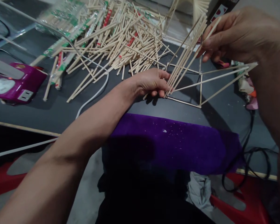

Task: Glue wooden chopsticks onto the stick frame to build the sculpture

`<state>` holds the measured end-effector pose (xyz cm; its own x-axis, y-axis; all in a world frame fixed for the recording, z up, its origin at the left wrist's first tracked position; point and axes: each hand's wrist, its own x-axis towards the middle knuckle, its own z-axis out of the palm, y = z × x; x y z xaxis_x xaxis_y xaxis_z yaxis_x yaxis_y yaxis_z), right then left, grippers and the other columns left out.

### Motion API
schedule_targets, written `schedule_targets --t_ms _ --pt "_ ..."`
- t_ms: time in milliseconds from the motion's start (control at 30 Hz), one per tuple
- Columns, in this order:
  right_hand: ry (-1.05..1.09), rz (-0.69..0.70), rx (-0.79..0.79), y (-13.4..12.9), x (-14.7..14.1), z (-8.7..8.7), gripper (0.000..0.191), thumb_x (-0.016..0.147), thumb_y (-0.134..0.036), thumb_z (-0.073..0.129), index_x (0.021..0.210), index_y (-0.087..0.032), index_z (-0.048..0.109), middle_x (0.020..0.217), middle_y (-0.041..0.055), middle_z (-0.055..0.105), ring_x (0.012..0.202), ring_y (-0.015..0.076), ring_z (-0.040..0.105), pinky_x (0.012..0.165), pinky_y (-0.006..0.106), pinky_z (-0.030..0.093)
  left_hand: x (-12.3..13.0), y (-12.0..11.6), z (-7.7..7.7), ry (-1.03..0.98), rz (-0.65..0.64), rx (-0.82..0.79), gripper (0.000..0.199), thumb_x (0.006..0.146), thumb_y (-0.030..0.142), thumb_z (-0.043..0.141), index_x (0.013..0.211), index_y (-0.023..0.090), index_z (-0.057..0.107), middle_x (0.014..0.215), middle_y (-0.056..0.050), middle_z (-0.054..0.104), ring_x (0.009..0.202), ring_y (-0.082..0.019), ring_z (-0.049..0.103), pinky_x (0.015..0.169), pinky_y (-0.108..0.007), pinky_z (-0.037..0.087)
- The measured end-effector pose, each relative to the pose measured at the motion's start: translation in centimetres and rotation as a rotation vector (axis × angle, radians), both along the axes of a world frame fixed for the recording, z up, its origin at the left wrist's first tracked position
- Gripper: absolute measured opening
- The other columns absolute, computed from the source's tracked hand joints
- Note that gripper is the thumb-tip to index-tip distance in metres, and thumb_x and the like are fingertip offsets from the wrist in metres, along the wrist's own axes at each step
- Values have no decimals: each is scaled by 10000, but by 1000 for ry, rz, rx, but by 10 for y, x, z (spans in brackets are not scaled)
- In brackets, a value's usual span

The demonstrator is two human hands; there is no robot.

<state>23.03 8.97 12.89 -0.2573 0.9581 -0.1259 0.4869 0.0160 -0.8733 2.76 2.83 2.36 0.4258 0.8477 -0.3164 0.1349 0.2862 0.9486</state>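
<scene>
A framework of thin wooden chopsticks stands on the dark table, with a row of slanted chopsticks rising from its left corner. My left hand is closed at that corner, its fingers pinching the lower ends of the slanted row. Above and to the right, my right hand pinches a single chopstick between thumb and fingers, along the near side of the row. Part of the row's upper end lies behind the right fingers. Other chopsticks of the frame reach out to a point beneath my right wrist.
Loose chopsticks and wrapped packs are heaped behind. A purple power socket sits left, with a white cable crossing the table. Purple cloth hangs over the front edge. Black cord lies at right.
</scene>
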Motion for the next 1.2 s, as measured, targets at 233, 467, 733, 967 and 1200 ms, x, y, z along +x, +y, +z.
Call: schedule_targets --t_ms 233,467,733,967,1200 --pt "-2 -37 1 -8 2 3 361 854 182 528 657 -99 641 543 17 667 322 110 576 283 125 412 0 -3 7 28 -65 -45 154 807 24 734 915 106 661 639 -2 641 442 -29 525 441 -173 281" --pt "-3 -9 -33 -8 6 0 377 871 180 498 684 -115 638 531 -13 650 322 93 569 281 121 385 4 -6 9 78 -63 -19 176 813 9 745 883 115 623 609 12 612 447 -28 519 450 -182 267" --pt "18 61 -54 -5 8 -2 379 856 194 477 698 -116 628 559 -13 657 374 98 616 277 111 387 6 -7 10 99 -44 -6 159 845 -26 686 839 112 607 653 -1 621 462 -30 539 449 -196 271" --pt "15 26 -39 -10 3 -2 390 866 198 482 674 -116 610 530 -31 641 347 83 592 268 96 371 6 -7 11 121 -39 -8 136 861 2 687 839 111 610 578 26 571 450 -31 525 457 -189 273" --pt "-15 39 -20 -10 3 -2 359 867 184 523 690 -115 615 525 -37 654 267 76 517 242 114 365 6 -7 9 91 -49 -11 156 829 -17 701 837 113 615 660 1 639 453 -25 541 439 -193 259"
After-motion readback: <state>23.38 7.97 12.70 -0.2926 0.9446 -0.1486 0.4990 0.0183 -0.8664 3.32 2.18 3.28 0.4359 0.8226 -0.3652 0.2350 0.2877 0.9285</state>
